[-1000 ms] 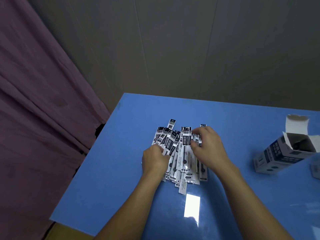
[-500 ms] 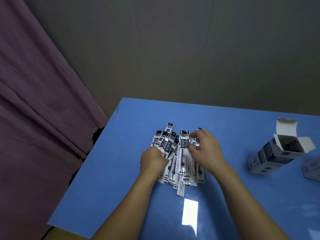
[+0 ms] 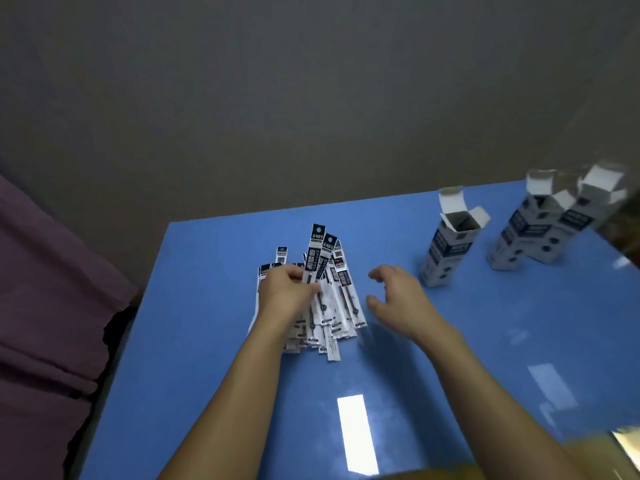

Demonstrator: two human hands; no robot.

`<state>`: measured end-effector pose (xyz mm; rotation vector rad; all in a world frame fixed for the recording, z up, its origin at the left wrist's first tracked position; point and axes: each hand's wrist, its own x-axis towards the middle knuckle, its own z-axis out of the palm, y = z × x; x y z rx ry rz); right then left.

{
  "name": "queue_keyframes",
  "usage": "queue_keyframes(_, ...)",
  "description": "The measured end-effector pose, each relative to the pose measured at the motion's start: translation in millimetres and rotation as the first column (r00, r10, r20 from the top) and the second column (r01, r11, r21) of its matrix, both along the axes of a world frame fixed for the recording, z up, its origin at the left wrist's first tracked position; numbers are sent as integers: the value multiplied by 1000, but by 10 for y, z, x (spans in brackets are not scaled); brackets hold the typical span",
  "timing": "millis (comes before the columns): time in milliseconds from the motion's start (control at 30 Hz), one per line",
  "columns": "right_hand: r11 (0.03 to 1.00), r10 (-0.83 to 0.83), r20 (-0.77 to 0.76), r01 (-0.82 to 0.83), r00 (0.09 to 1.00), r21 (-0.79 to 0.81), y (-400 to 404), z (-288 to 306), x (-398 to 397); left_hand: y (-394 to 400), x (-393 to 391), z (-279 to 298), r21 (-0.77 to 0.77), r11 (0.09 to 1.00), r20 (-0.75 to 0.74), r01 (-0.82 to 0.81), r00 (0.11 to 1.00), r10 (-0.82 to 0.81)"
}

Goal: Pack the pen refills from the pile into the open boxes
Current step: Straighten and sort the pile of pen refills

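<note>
I see my left hand grasping a few refills, raised at a tilt over the pile on the blue table. My right hand hovers beside the pile, fingers loosely spread, holding nothing. 3 open boxes stand far right; the farthest 2 are blurred, perhaps touching.

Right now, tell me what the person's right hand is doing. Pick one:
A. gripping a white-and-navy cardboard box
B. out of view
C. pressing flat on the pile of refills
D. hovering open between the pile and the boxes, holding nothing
D: the right hand hangs open above the blue table, beside the pile of black-and-white packaged pen refills, short of the nearest open white-and-navy cardboard box.
</note>
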<state>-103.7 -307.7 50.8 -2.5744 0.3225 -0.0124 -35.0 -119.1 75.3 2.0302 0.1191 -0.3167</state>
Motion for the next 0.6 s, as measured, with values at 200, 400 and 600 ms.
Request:
queue_keyframes(200, 986, -163, -1, 163, 987, -18, -315, 126, -562, -290, -213, 83, -84, 986, 77, 142, 988, -135)
queue_keyframes(400, 963, -269, 24, 270, 963, -19, -744, 241, -830, -602, -337, 105, -59, 976, 95, 208, 975, -202)
queue_keyframes(600, 961, -278, 43, 277, 960, 23, -1215, 244, -817, -968, -330, 148, -63, 983, 115, 174, 979, -166)
